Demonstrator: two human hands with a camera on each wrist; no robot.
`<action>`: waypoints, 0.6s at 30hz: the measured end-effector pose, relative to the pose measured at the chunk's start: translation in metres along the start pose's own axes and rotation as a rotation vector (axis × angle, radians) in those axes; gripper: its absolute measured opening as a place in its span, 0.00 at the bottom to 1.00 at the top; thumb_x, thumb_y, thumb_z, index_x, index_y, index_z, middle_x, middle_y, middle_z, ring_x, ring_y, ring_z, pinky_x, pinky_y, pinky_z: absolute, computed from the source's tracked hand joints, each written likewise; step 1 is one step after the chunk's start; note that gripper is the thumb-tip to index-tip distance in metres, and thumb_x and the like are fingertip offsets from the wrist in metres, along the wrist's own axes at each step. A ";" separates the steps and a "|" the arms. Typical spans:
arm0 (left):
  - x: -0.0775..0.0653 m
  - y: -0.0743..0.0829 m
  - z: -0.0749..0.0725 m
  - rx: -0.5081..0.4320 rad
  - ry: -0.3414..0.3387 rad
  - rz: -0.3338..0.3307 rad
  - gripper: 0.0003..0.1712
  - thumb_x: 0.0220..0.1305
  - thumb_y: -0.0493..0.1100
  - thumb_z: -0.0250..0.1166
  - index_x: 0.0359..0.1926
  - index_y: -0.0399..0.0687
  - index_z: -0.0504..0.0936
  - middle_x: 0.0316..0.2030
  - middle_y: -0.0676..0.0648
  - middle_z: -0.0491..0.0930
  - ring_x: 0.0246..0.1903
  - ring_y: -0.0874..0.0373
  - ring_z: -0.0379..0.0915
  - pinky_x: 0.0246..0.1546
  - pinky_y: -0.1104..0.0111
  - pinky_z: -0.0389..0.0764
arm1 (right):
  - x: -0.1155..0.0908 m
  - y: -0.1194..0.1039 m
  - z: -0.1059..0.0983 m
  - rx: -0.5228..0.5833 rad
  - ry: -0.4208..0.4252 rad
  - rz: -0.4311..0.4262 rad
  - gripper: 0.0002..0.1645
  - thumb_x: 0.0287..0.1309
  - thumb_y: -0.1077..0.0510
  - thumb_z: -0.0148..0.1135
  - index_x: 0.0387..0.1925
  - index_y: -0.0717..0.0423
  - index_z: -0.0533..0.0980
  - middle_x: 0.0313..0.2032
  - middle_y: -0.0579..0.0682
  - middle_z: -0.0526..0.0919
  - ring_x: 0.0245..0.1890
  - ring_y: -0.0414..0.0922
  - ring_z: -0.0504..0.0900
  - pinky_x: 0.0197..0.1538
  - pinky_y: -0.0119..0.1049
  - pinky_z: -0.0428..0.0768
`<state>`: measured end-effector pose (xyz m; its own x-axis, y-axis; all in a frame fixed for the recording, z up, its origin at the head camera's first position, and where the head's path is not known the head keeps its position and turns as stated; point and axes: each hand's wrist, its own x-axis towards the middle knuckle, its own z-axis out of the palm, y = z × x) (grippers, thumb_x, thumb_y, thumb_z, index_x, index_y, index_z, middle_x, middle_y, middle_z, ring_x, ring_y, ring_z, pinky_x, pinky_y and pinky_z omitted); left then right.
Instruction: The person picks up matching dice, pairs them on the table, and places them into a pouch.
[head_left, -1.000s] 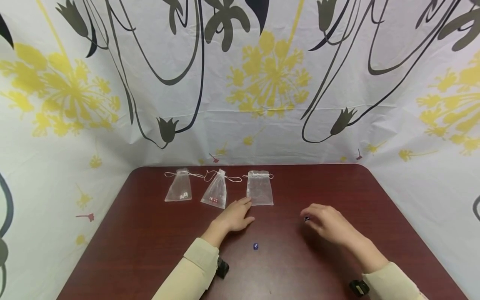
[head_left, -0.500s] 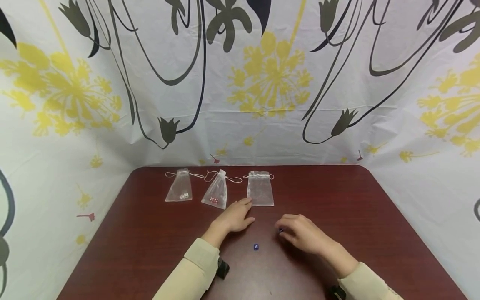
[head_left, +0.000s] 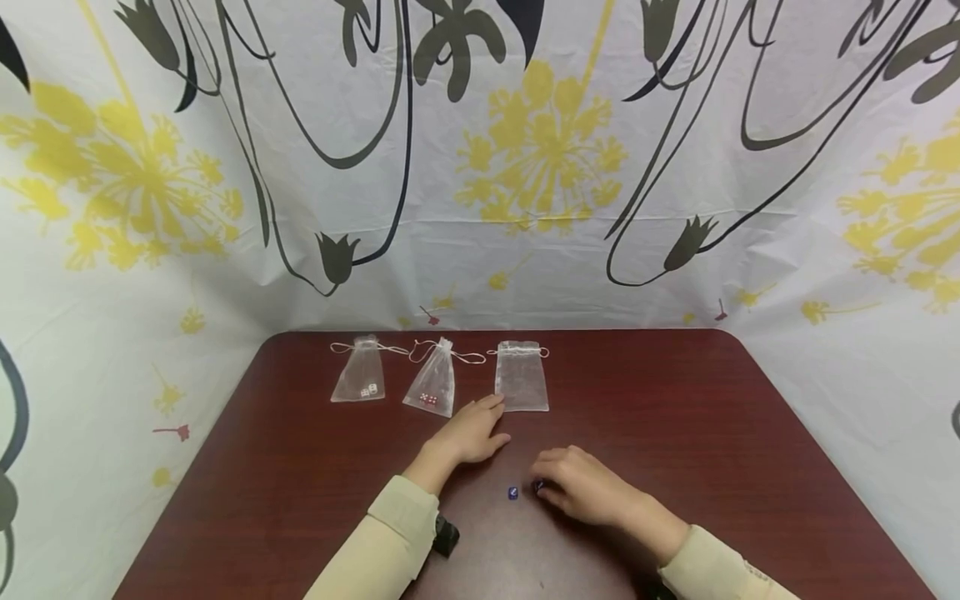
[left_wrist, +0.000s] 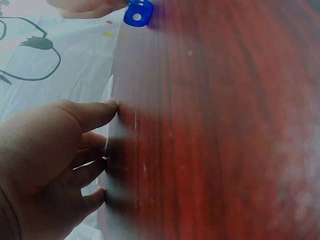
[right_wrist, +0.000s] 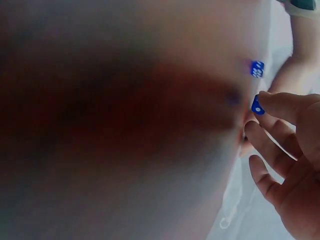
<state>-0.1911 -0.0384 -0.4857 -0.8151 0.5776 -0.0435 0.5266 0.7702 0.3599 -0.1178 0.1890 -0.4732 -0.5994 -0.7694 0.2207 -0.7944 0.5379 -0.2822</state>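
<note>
My right hand (head_left: 588, 487) pinches a small blue die (right_wrist: 258, 105) with white pips between thumb and forefinger, low over the table. Just left of it, a second blue die (head_left: 513, 493) lies on the tabletop; the right wrist view shows this blue die (right_wrist: 257, 69) close to the pinched one. My left hand (head_left: 470, 431) rests on the table with its fingers stretched forward and holds nothing. Its fingertips reach the lower left corner of a flat sheer drawstring bag (head_left: 522, 379), in which no dice show.
Left of that bag lie two more sheer drawstring bags: one (head_left: 438, 375) contains red dice (head_left: 427, 399), the other (head_left: 362, 367) white dice (head_left: 368, 390). All three lie toward the back of the dark red wooden table (head_left: 660, 375). A patterned white cloth (head_left: 420, 192) hangs behind it.
My right hand has moved left and nearer to me with the pinched blue die, coming beside the other one. My left hand and the bags stay in place.
</note>
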 end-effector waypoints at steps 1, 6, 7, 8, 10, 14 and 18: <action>0.000 0.001 -0.001 -0.003 -0.004 0.000 0.34 0.74 0.52 0.60 0.70 0.34 0.69 0.74 0.41 0.62 0.75 0.48 0.55 0.73 0.53 0.58 | -0.001 -0.001 0.001 0.001 -0.009 0.002 0.12 0.55 0.62 0.73 0.41 0.47 0.84 0.37 0.38 0.83 0.40 0.33 0.81 0.41 0.38 0.80; -0.001 0.002 -0.002 -0.009 -0.010 -0.002 0.34 0.75 0.52 0.59 0.71 0.34 0.69 0.74 0.41 0.62 0.75 0.48 0.55 0.73 0.53 0.58 | -0.003 -0.003 0.004 -0.029 -0.030 0.012 0.14 0.55 0.61 0.74 0.42 0.45 0.84 0.39 0.37 0.83 0.43 0.34 0.81 0.44 0.38 0.77; -0.001 0.002 -0.002 -0.008 -0.010 -0.003 0.34 0.75 0.52 0.59 0.71 0.34 0.68 0.74 0.41 0.62 0.75 0.48 0.54 0.74 0.53 0.57 | -0.003 -0.004 0.003 -0.038 -0.032 0.016 0.14 0.55 0.61 0.74 0.43 0.45 0.84 0.39 0.37 0.83 0.43 0.35 0.81 0.44 0.38 0.77; -0.001 0.002 -0.002 -0.008 -0.010 -0.004 0.34 0.75 0.52 0.59 0.71 0.34 0.68 0.75 0.41 0.61 0.75 0.48 0.54 0.74 0.54 0.57 | -0.004 -0.004 0.003 -0.044 -0.036 0.019 0.14 0.55 0.61 0.74 0.43 0.45 0.84 0.40 0.37 0.83 0.43 0.35 0.81 0.45 0.39 0.77; -0.001 0.002 -0.001 -0.009 -0.009 -0.005 0.34 0.75 0.52 0.59 0.71 0.35 0.68 0.75 0.41 0.61 0.75 0.49 0.54 0.74 0.54 0.57 | -0.004 -0.004 0.003 -0.050 -0.047 0.027 0.14 0.55 0.60 0.74 0.44 0.45 0.83 0.40 0.37 0.83 0.44 0.36 0.81 0.45 0.39 0.77; -0.001 0.001 -0.001 -0.018 -0.011 -0.012 0.33 0.75 0.51 0.59 0.71 0.35 0.68 0.75 0.41 0.61 0.75 0.49 0.54 0.74 0.54 0.57 | -0.004 -0.005 0.003 -0.049 -0.059 0.035 0.14 0.56 0.59 0.73 0.44 0.45 0.83 0.40 0.37 0.82 0.44 0.36 0.80 0.46 0.39 0.77; 0.000 0.002 -0.001 -0.015 -0.014 -0.002 0.31 0.76 0.48 0.57 0.71 0.33 0.68 0.74 0.40 0.61 0.75 0.47 0.54 0.74 0.54 0.57 | -0.004 -0.004 0.003 -0.045 -0.038 0.042 0.13 0.58 0.56 0.73 0.45 0.46 0.83 0.40 0.37 0.82 0.43 0.35 0.80 0.45 0.39 0.78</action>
<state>-0.1904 -0.0375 -0.4840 -0.8129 0.5796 -0.0575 0.5207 0.7674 0.3741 -0.1114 0.1891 -0.4756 -0.6290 -0.7577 0.1740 -0.7726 0.5846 -0.2476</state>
